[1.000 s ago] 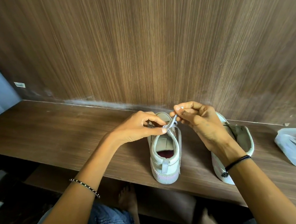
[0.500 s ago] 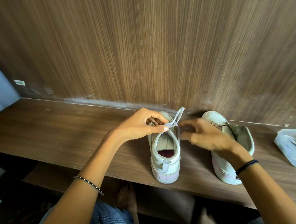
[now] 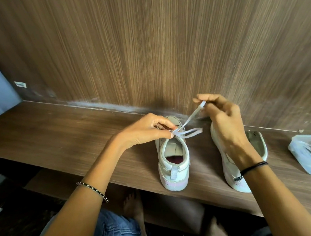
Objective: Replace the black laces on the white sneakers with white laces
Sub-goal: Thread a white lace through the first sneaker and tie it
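A white sneaker [image 3: 173, 164] stands on the wooden shelf [image 3: 60, 132], heel toward me. My left hand [image 3: 148, 130] pinches the white lace [image 3: 189, 118] at the knot above the tongue. A loop of the lace sticks out to the right of the knot. My right hand [image 3: 222, 116] pinches the lace's free end, which runs taut up and to the right. A second white sneaker [image 3: 234, 175] lies to the right, partly hidden behind my right forearm.
A clear plastic container [image 3: 308, 155] with laces inside sits at the shelf's right end. A wood-grain wall [image 3: 146, 44] rises right behind the sneakers. Below the shelf's front edge are knees in jeans and bare feet.
My right hand let go of the lace, dropped beside the sneaker, then took the free end and drew it up to the right. My left hand kept pinching the knot.
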A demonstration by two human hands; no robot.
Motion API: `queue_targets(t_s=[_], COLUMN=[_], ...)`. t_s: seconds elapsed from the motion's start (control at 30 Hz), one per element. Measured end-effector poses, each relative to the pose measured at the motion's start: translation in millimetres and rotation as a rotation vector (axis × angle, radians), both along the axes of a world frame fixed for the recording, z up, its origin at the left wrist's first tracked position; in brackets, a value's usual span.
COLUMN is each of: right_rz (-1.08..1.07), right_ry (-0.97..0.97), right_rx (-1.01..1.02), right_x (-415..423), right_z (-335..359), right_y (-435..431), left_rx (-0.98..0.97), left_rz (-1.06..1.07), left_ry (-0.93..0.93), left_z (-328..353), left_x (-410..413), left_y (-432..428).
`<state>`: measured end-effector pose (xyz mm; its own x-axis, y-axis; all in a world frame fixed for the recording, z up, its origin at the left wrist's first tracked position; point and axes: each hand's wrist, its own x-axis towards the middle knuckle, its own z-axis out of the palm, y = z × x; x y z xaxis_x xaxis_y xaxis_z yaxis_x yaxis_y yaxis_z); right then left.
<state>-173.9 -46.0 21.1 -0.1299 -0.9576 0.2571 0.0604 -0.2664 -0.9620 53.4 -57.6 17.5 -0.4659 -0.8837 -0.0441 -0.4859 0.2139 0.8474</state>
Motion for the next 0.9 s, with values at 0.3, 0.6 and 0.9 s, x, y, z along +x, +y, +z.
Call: queue_targets(t_s=[0.3,0.6,0.9], right_rz=[0.173,0.243,0.145], right_ry=[-0.075,0.313,0.919], right_rx=[0.028,0.069,-0.257], right_x=[11,5,8], right_z=[9,-7,-7], right_y=[18,16,18], left_rx=[0.019,0.001,0.060], left_rz=[0.004,0.012,0.006], left_ry=[0.001,-0.009,-0.017], left_z=[2,1,3], left_x=[2,0,2], left_y=[3,2,3])
